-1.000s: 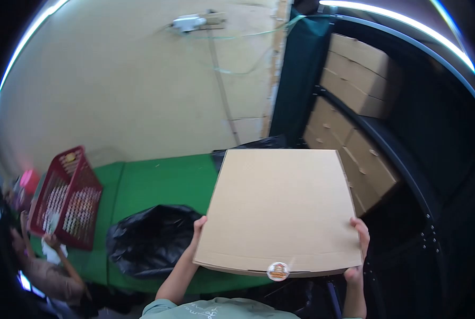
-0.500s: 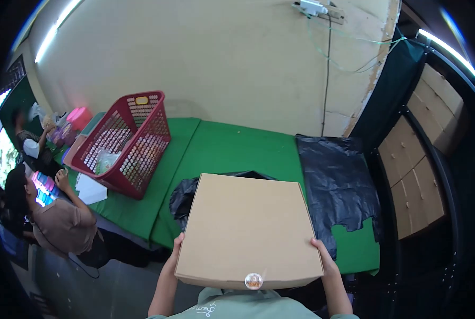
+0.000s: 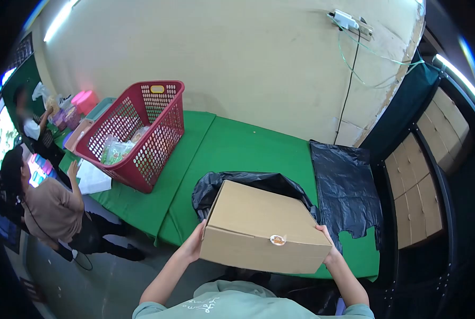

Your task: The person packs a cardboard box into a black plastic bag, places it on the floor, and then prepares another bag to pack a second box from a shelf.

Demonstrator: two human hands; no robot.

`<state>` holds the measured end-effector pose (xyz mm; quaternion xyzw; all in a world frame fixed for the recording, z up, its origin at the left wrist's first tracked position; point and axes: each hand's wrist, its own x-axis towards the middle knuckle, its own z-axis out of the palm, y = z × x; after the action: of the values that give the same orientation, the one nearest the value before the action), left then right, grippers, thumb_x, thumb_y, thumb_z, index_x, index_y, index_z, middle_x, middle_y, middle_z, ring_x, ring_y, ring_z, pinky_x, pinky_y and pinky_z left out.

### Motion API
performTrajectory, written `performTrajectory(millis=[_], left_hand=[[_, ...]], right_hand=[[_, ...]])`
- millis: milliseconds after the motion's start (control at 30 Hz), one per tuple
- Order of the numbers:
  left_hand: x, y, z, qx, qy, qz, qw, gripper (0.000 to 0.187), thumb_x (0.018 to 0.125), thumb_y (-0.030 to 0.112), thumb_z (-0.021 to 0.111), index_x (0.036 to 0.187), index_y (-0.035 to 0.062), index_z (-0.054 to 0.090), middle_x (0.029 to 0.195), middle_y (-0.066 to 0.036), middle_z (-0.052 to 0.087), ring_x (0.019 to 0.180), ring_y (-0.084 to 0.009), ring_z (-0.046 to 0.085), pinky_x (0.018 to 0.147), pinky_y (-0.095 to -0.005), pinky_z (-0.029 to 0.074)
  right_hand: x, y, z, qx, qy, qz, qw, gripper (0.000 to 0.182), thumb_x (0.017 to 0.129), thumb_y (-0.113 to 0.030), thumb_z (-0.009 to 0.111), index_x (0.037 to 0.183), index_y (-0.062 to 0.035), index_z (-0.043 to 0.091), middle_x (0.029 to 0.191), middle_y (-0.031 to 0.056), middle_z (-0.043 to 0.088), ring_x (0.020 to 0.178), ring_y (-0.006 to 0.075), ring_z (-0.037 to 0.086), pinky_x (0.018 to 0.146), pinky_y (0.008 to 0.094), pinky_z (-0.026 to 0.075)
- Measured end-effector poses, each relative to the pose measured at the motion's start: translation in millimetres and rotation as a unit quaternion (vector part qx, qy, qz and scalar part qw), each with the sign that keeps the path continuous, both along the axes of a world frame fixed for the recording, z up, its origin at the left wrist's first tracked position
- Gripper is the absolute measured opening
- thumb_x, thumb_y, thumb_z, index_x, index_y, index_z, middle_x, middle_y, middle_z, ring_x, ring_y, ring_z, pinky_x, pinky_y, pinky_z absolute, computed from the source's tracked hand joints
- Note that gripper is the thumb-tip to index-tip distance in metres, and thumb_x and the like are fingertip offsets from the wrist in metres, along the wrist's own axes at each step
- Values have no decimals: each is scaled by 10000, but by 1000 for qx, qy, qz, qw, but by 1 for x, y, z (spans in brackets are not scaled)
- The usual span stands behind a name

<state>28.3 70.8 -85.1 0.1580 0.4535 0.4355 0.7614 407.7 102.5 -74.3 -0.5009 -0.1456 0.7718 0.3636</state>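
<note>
A brown cardboard box (image 3: 264, 212) with a round sticker on its front edge is held between my two hands. My left hand (image 3: 196, 242) grips its left side; my right hand (image 3: 329, 243) presses on the right side near the front corner. The box's far end sits at the mouth of a crumpled black plastic bag (image 3: 205, 194) on the green-covered table (image 3: 259, 143). Part of the bag is hidden behind the box. The box tilts so that its front face shows.
A red laundry basket (image 3: 166, 141) holding packets stands left of the bag, beside white papers (image 3: 95, 178). Another black plastic sheet (image 3: 349, 186) lies on the right. Stacked cardboard boxes (image 3: 415, 183) fill a rack there. Two people (image 3: 57, 212) stand at the left.
The box has moved forward toward the black bag and tipped, bringing its front face into view. Both my hands have gone with it. The view has shifted slightly left.
</note>
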Motion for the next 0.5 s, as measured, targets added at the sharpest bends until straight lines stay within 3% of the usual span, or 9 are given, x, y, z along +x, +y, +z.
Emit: performTrajectory(millis=[100, 133, 167, 233, 267, 300, 333, 400, 500], left_hand=[[-2, 11, -83, 156, 127, 64, 977, 403, 904, 371, 422, 1171, 73, 471, 1068, -57, 532, 969, -158, 509, 834, -313, 407], [7, 9, -91, 233, 240, 137, 932, 317, 888, 270, 474, 1085, 23, 490, 996, -57, 532, 913, -160, 507, 807, -303, 407], [12, 9, -103, 286, 394, 176, 855, 314, 884, 259, 478, 1076, 11, 491, 988, -61, 539, 911, -158, 510, 804, -297, 408], [24, 17, -138, 362, 658, 234, 617, 307, 878, 235, 486, 1059, -12, 493, 973, -69, 553, 906, -154, 517, 799, -285, 411], [36, 30, -171, 214, 601, 304, 707, 319, 866, 218, 492, 1082, -16, 489, 916, -70, 570, 841, -166, 533, 778, -289, 424], [39, 39, -185, 168, 454, 302, 821, 318, 865, 216, 493, 1083, -15, 488, 915, -69, 571, 836, -167, 533, 777, -290, 424], [38, 43, -185, 156, 290, 275, 903, 317, 865, 213, 493, 1085, -15, 487, 914, -68, 571, 832, -169, 533, 777, -291, 425], [41, 45, -184, 146, 125, 246, 950, 316, 863, 208, 493, 1088, -14, 484, 912, -66, 572, 824, -172, 534, 776, -293, 426], [47, 37, -178, 166, 73, 243, 953, 314, 861, 200, 494, 1092, -12, 481, 910, -64, 573, 812, -176, 535, 775, -297, 428]], right_hand=[[-2, 7, -13, 4, -2, -12, 1000, 560, 754, -473, 491, 1130, -58, 487, 1055, 127, 538, 905, 246, 543, 774, 362, 445], [-5, 9, -18, 6, -8, -15, 1000, 565, 754, -476, 487, 1132, -57, 486, 1057, 128, 535, 911, 248, 540, 778, 365, 444], [-8, 11, -20, 8, -14, -18, 1000, 569, 754, -480, 483, 1133, -55, 485, 1060, 130, 533, 918, 250, 538, 782, 368, 442], [-13, 16, -17, 12, -24, -3, 1000, 580, 753, -482, 477, 1140, -50, 478, 1062, 135, 530, 929, 256, 532, 789, 376, 440], [-15, 16, -17, 11, -30, 5, 999, 585, 753, -483, 474, 1143, -48, 474, 1062, 138, 529, 934, 260, 530, 793, 380, 439], [-14, 17, -17, 7, -25, 11, 1000, 591, 753, -486, 471, 1148, -46, 470, 1066, 140, 527, 935, 263, 529, 796, 382, 439], [-11, 18, -18, 3, -20, 18, 1000, 597, 753, -488, 468, 1152, -44, 465, 1070, 143, 525, 935, 266, 529, 798, 385, 438], [-14, 21, -13, -5, -25, 18, 1000, 584, 746, -474, 475, 1137, -40, 473, 1045, 146, 533, 911, 267, 533, 782, 383, 443], [-18, 25, -1, -14, -42, -8, 999, 543, 733, -438, 497, 1096, -35, 495, 986, 149, 554, 856, 264, 543, 743, 376, 454]])
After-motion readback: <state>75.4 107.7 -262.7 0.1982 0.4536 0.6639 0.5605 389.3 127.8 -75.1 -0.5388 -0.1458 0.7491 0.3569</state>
